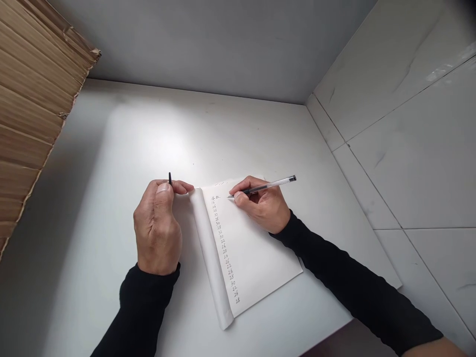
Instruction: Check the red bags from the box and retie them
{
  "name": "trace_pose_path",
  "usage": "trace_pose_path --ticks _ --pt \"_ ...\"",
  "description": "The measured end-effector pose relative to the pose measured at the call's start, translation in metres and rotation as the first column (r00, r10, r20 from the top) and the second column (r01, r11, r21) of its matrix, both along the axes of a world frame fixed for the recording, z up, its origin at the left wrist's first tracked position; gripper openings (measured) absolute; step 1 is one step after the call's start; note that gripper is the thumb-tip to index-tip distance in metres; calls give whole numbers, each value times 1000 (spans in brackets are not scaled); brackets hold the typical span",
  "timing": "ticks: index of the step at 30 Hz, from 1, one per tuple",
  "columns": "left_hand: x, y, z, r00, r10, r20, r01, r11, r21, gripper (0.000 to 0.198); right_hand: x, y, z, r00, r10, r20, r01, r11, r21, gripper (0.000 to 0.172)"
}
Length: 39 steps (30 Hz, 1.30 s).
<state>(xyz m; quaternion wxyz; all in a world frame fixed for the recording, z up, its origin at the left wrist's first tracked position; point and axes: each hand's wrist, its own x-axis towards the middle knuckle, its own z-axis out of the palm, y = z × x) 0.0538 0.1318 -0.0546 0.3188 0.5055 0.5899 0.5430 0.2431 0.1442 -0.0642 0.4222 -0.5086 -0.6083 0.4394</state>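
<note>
My right hand (262, 204) grips a clear-barrelled pen (273, 183) with a black end. Its tip points at the upper part of a white notepad page (260, 258), right of a short handwritten heading. Down the page's left side runs a column of handwritten two-digit numbers (225, 251). The rolled-back sheets (210, 263) form a tube along the pad's left edge. My left hand (158, 225) is closed, with a black pen cap (170, 178) sticking up between thumb and fingers. One of its fingertips reaches the top of the rolled sheets.
The pad lies on a white tabletop (148, 129). A piece of corrugated cardboard (37, 89) stands at the left. Behind the table is a grey wall (208, 44), and white marbled tiles (409, 148) are along the right. The table's front edge shows at lower right.
</note>
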Motion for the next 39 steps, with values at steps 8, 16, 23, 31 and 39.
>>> trace_pose_path --ticks 8,16,23,31,39 --pt "0 0 0 1000 2 -4 -1 1000 21 30 1 0 0 1000 6 -8 -6 1000 -2 8" --pt "1 -1 2 1000 -12 -19 12 1000 22 31 0 0 -2 1000 -7 -2 7 1000 2 8" --pt "1 0 2 1000 -12 -9 12 1000 17 31 1 -3 0 995 -93 20 92 995 49 8" --pt "0 1 1 1000 -2 -16 3 1000 21 30 2 -1 1 999 -30 38 29 1000 8 9" --pt "0 1 -2 1000 3 -18 -2 1000 26 31 2 -1 2 997 -33 65 32 999 18 11"
